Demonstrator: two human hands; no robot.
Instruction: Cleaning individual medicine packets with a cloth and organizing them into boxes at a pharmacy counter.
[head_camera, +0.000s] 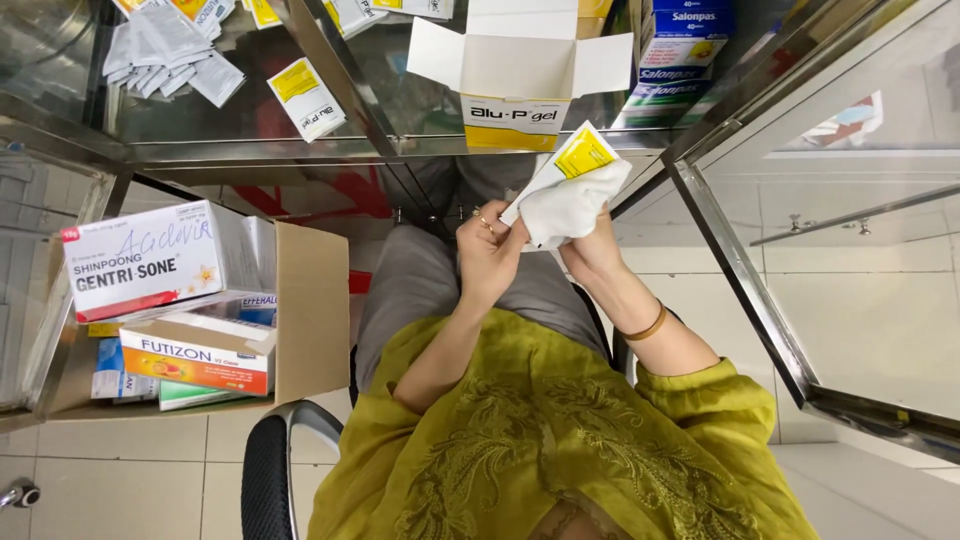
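Left hand (488, 250): fingers closed on the near edge of the sachets (568, 190), centre frame.
Right hand (592, 250): cupped under the same bundle, gripping it.
Room: glass worktop (250, 120) edge just above; open box (518, 75) beyond.
Hidden: bundle's count unclear.
Arms: bent, raised over lap.

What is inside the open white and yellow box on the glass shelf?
The open box shows only its bare white inner walls and spread flaps. Its bottom is hidden by the front wall, so any contents cannot be seen. Both hands hold white sachets below it.
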